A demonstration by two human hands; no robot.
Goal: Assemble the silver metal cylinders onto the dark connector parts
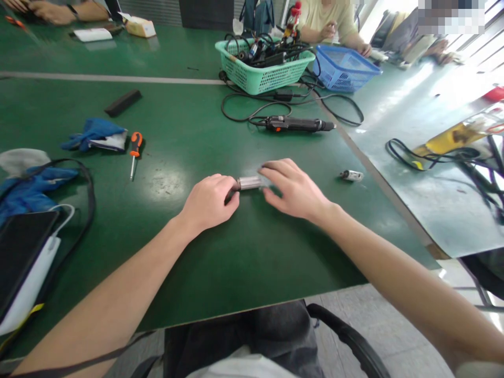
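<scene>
In the head view a small cylinder (249, 182) with a metallic silver, slightly pinkish body lies level, low over the green table. My left hand (212, 202) is closed around its dark left end, thumb and forefinger pressed on it. At the opposite end, my right hand (295, 189) has thumb and fingers apart, close around a clear, blurred tip. Whether those fingers touch it I cannot make out. To the right lies a small silver-and-black cylindrical part (351, 176). Beyond my hands rests a black electric screwdriver (299, 124) with its cord.
An orange-handled screwdriver (136, 152), blue gloves (96, 134) and a dark block (123, 103) lie left. Nearer is a phone (25, 257) with cables. A green basket (263, 76) of tools and a blue basket (346, 68) stand behind. Other people sit around the table.
</scene>
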